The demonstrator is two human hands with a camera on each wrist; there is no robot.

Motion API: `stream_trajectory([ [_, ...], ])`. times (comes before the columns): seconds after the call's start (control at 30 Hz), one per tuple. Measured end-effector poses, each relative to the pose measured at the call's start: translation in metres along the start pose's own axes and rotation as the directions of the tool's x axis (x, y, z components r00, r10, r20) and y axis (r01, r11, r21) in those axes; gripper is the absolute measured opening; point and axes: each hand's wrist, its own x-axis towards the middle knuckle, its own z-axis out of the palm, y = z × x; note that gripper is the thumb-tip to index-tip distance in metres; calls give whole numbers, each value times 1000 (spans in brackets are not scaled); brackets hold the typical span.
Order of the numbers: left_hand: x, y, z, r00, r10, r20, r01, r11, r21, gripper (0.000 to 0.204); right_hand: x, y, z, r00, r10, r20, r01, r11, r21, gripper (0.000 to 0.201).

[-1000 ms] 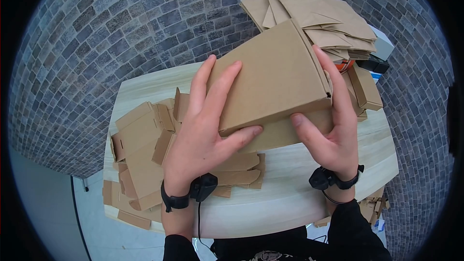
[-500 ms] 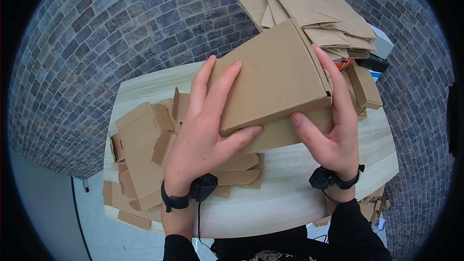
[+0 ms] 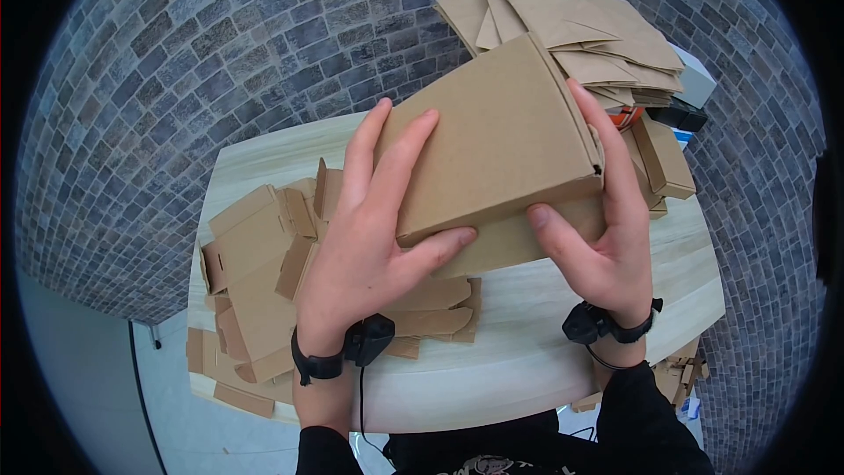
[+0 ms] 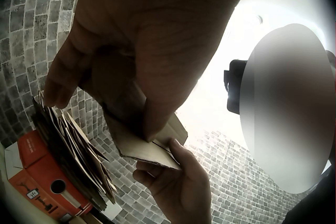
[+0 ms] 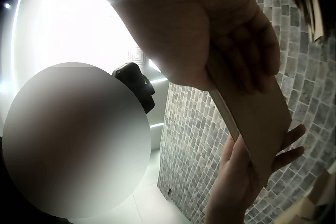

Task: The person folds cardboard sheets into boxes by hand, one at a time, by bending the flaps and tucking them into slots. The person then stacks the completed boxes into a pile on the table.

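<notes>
A brown cardboard box [image 3: 492,132] is held between both hands above the table, its large flat face up and one dark spot at its right corner. My left hand [image 3: 365,229] grips its left side, fingers over the face and thumb at the lower edge. Along the right side, my right hand [image 3: 611,229] holds it with the thumb on the near side. In the left wrist view the box [image 4: 139,142] shows a pale panel between the two hands. The right wrist view shows the right hand's fingers on a broad side of the box [image 5: 257,124].
Flattened and partly folded cardboard pieces [image 3: 264,299] lie on the left of the table [image 3: 527,361]. At the back right, a stack of brown cardboard sheets [image 3: 580,26] rests on an orange box [image 4: 47,176]. A small open carton [image 3: 664,158] stands on the right.
</notes>
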Motion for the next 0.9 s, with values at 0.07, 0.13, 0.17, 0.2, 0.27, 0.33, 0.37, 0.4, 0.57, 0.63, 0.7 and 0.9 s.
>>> stream_trajectory([
  [0.07, 0, 1, 0, 1000, -6, 0, 6, 1000, -3, 90, 0, 0, 0, 1000, 0, 1, 0, 1000, -3, 77],
  [0.13, 0, 1, 0, 1000, -12, 5, 12, 1000, -10, 89, 0, -1, 1, 1000, 15, -3, -15, 1000, 11, 77],
  [0.17, 0, 1, 0, 1000, -13, 5, 13, 1000, -10, 89, 0, -1, 1, 1000, 15, -2, -15, 1000, 10, 77],
  [0.2, 0, 1, 0, 1000, -12, 5, 12, 1000, -18, 89, 1, 0, 1, 1000, 8, 0, -8, 1000, 18, 77],
  [0.27, 0, 0, 0, 1000, -11, 5, 12, 1000, -25, 89, 1, 1, 1, 1000, 2, 2, -2, 1000, 25, 77],
  [0.33, 0, 0, 0, 1000, -4, 5, 4, 1000, -16, 89, 1, 1, 2, 1000, 2, 1, -2, 999, 40, 77],
  [0.37, 0, 0, 0, 1000, -4, 5, 4, 1000, -16, 89, 1, 1, 2, 1000, 2, 1, -2, 999, 40, 77],
  [0.4, 0, 0, 0, 1000, -8, 7, 8, 1000, -21, 89, 0, 1, 1, 1000, 1, 2, -1, 999, 35, 76],
  [0.57, 0, 1, 0, 999, -23, 23, 24, 999, -25, 89, 0, 1, 1, 1000, -2, 3, 2, 1000, 2, 76],
  [0.63, 0, 1, 1, 999, -23, 46, 25, 999, -23, 89, 0, 1, 1, 1000, -8, 8, 8, 1000, 0, 76],
  [0.7, 0, 1, 2, 999, -23, 49, 24, 1000, -15, 89, 0, 2, 2, 1000, -7, 5, 7, 1000, 7, 76],
  [0.9, 0, 3, 1, 998, -34, 58, 35, 999, -16, 89, 0, 2, 3, 1000, -4, 5, 4, 1000, 3, 76],
])
